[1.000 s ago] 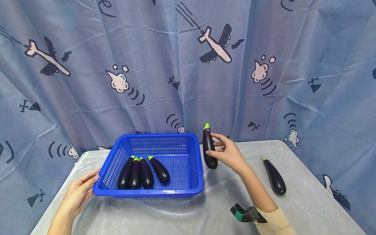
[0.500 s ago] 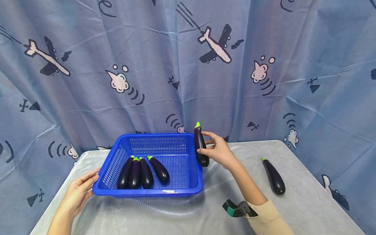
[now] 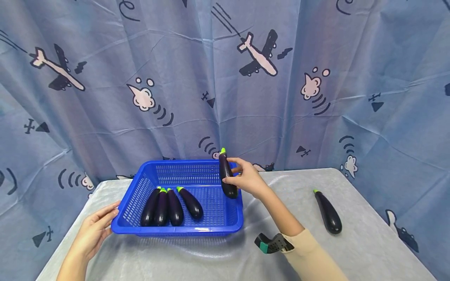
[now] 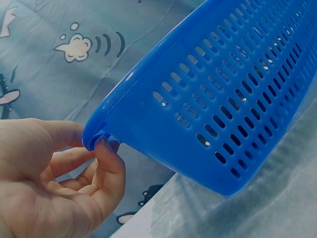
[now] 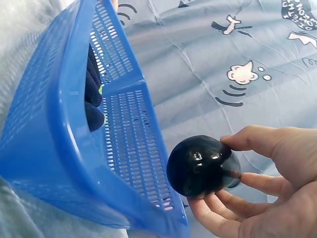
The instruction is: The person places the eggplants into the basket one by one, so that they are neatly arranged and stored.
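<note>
My right hand (image 3: 247, 180) holds an eggplant (image 3: 226, 175) between thumb and fingers, its green stem end pointing up. In the head view the eggplant overlaps the right end of the blue plastic basket (image 3: 175, 230); the right wrist view shows its round dark bottom (image 5: 200, 166) beside the basket wall. At the basket's left end my left hand (image 3: 93, 230) pinches the rim, thumb and fingers on its edge (image 4: 94, 136). Several eggplants lie inside on the left, such as a slanted one (image 3: 191, 203) with a bright green stem.
Another eggplant (image 3: 328, 212) lies on the cloth-covered table (image 3: 365, 238) at the right, beyond the right forearm. A blue curtain (image 3: 168, 97) printed with airplanes hangs behind the table. A black device (image 3: 272, 244) is strapped to the right wrist.
My right hand has carried the eggplant leftward, from right of the basket to over its right end. The left hand and the basket stay where they were.
</note>
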`<state>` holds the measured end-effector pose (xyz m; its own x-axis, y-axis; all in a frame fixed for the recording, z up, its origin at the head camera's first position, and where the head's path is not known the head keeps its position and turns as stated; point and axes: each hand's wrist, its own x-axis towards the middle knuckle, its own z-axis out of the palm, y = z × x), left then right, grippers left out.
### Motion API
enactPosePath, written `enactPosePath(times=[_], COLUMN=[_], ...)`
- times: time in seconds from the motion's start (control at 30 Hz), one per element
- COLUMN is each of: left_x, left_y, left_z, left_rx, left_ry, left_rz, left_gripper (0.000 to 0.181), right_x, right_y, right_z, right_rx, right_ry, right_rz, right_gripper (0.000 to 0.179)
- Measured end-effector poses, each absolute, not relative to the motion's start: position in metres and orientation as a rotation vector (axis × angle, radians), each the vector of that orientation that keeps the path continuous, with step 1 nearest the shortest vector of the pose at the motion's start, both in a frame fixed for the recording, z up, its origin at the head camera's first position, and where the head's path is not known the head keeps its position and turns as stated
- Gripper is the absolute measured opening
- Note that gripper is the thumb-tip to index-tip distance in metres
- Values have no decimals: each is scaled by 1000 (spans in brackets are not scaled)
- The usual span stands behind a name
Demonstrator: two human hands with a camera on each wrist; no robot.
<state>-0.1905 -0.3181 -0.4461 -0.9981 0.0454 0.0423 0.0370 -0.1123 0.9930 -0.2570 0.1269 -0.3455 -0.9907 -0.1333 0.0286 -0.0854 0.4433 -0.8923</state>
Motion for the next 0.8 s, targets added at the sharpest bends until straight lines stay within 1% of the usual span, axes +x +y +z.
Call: enactPosePath(times=[0.37,0.8], left_x=[-190,-190], left_y=[-318,-317], left_z=[-446,-445], left_rx=[82,78], left_ry=[2085,2085], left_rz=[2349,2350], left_gripper=[46,46], right_x=[-266,-283], right_y=[107,91], right_z=[-343,-346], right_rx=[-213,-138], right_ry=[2612,2408], right_rz=[-1575,-1607], right_gripper=[70,69])
